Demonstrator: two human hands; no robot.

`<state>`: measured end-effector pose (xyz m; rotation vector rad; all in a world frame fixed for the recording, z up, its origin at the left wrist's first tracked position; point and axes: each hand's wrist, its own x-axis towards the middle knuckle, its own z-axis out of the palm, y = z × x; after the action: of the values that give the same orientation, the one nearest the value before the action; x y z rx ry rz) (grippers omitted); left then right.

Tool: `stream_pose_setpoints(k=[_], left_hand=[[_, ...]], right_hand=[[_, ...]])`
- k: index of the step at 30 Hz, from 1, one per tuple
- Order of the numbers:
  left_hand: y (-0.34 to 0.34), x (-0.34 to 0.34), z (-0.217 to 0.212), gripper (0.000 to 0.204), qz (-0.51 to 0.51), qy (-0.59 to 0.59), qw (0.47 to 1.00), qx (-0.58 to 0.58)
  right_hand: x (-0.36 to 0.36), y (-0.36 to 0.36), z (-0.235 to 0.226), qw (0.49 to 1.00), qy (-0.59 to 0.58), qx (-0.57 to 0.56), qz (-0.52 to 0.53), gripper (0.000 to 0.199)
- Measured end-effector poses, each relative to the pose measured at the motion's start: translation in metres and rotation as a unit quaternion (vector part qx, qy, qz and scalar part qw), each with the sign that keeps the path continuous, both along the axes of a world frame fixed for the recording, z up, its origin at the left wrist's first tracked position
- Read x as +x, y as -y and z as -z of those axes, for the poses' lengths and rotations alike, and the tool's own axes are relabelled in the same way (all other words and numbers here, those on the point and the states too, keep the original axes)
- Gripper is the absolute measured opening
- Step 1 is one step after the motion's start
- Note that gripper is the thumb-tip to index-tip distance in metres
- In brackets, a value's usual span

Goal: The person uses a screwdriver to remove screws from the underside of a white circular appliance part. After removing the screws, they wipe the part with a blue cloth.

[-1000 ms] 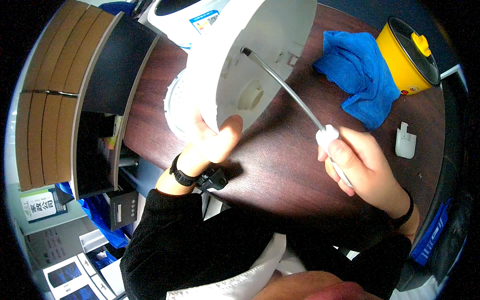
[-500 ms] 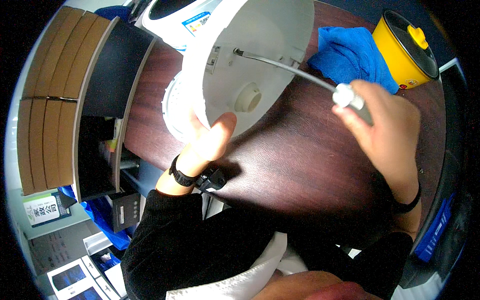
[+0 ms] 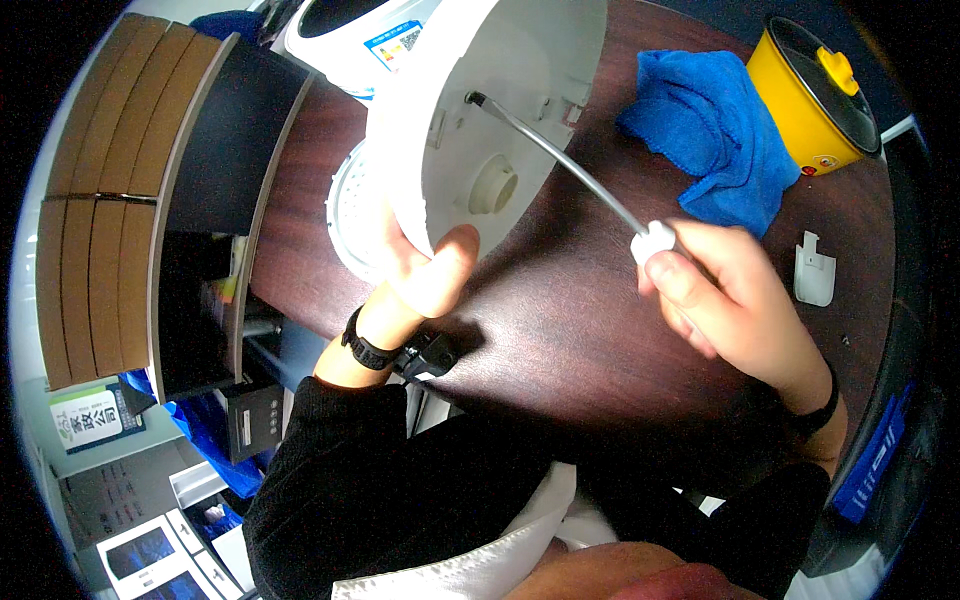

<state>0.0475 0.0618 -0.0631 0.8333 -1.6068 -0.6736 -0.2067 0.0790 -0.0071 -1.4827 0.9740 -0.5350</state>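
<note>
A large white round plastic housing [image 3: 540,60] is tilted on its side, its hollow inside facing right. My left hand [image 3: 430,270] grips its lower rim, thumb on the near side. In my right hand [image 3: 725,300] is a screwdriver [image 3: 580,172] with a pale handle, fingers wrapped round it. The metal shaft slants up to the left, and its tip meets a small dark hole in the housing's inner wall. Below that hole a short cream-coloured round socket [image 3: 493,185] sticks out. A white ribbed round part [image 3: 345,215] shows behind the housing, partly hidden.
On the dark wood table [image 3: 560,350] lie a blue cloth [image 3: 710,130] and a small white plastic cover [image 3: 815,275]. At the far right stands a yellow pot [image 3: 810,110] with a dark lid. Another white appliance [image 3: 350,40] is at the back; shelving [image 3: 225,130] stands left.
My right hand has moved down and slightly left, tilting the screwdriver more steeply while its tip stays at the hole. The housing has turned slightly. The white cover on the table has come into view.
</note>
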Motion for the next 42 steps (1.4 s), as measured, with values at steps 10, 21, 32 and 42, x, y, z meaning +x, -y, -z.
stream_pose_setpoints(k=[10, 21, 32, 42], left_hand=[[-0.009, -0.002, -0.009, 0.059, -0.03, -0.062, 0.988, 0.141], [0.0, -0.003, -0.003, 0.057, -0.05, -0.073, 0.993, 0.073], [0.0, -0.004, -0.003, 0.057, -0.072, -0.03, 0.993, 0.089], [0.0, -0.002, -0.01, 0.053, 0.025, -0.039, 0.996, 0.072]], right_hand=[[-0.011, 0.012, -0.001, 0.775, -0.348, -0.513, 0.123, 0.022], [0.004, -0.007, 0.003, 0.994, 0.05, 0.099, -0.02, 0.036], [0.001, -0.007, 0.002, 0.993, 0.053, 0.101, -0.008, 0.038], [-0.002, -0.002, 0.009, 0.936, -0.125, -0.315, 0.093, 0.018]])
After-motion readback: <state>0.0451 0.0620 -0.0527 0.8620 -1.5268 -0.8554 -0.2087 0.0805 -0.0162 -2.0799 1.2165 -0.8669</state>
